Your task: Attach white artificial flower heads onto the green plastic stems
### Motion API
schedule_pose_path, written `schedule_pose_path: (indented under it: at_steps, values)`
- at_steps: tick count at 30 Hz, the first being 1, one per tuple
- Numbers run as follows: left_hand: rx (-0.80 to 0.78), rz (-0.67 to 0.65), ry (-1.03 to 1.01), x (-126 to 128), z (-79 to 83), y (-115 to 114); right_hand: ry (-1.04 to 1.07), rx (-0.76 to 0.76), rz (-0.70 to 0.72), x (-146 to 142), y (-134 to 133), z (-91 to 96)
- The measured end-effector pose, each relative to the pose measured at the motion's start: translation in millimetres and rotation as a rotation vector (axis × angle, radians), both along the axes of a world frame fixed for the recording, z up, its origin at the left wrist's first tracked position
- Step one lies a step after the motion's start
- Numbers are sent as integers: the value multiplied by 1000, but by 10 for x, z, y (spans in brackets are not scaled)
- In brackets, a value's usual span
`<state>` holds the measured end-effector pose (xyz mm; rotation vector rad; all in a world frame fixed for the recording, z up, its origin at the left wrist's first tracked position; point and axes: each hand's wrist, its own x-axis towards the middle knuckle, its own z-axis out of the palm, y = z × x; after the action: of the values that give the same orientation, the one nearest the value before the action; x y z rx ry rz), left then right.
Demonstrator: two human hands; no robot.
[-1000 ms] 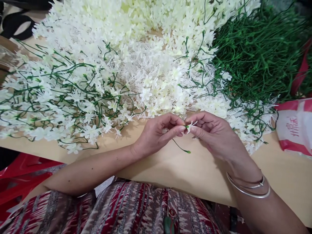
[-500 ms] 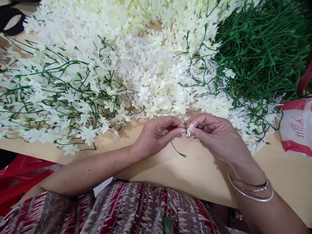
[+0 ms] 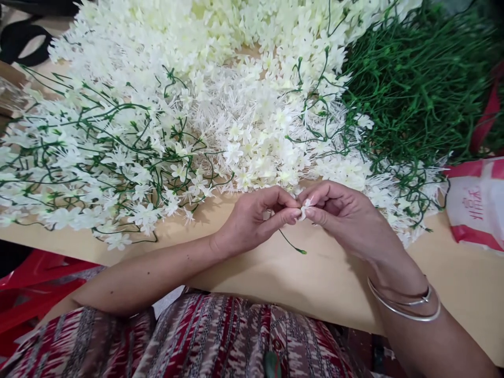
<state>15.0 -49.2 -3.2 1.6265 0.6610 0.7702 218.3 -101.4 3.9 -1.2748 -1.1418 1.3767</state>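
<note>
Your left hand [image 3: 255, 220] and right hand [image 3: 346, 220] meet fingertip to fingertip just above the near part of the tan surface [image 3: 315, 283]. Between them sits a small white blossom [image 3: 305, 208] — your right fingers [image 3: 315, 212] are pinched on it, thumb over forefinger, while your left fingers [image 3: 285, 214] are pinched on a thin green stem [image 3: 292, 245] right where it meets the blossom. The stem hangs down and to the right from your left fingertips, ending in a small green bud tip close to the surface. Whether the blossom is already seated on the stem is hard to tell, since your fingertips cover the joint.

Just beyond your hands lies a broad heap of loose white blossoms [image 3: 252, 121], thick with spiky white stamen pieces in the middle and creamier petals toward the far edge. To your left spreads a pile of finished sprigs [image 3: 102, 163] — white flowers strung along dark green wire stems, tangled across each other. To your far right is a dense mound of bare green stems [image 3: 417, 89], a few of them trailing into the white heap.

A red and white plastic bag [image 3: 478, 202] rests at the right edge of the surface. Two silver bangles [image 3: 405, 307] circle your right wrist, and a red patterned garment [image 3: 220, 341] covers your lap below.
</note>
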Motion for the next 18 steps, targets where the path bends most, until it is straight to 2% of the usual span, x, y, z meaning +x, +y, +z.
schedule_pose_path:
  at_steps: [3,6,8,11,13,18]
  values:
    - [162,-69,-6,-41,84,39,15,41,-14,61,-20,67]
    - [314,-266,70,-114,168,103,30,160,-138,98,-30,125]
    - [377,-410,150,-152,191,138,-60,267,-287,94,-23,129]
    - [491,-529,267,-170,162,157,-297,365,-439,61,-3,88]
    - [563,-567,312,-164,124,154,-446,413,-440,46,7,43]
    - [668,-588,371,-143,76,146,-804,503,-330,94,44,-116]
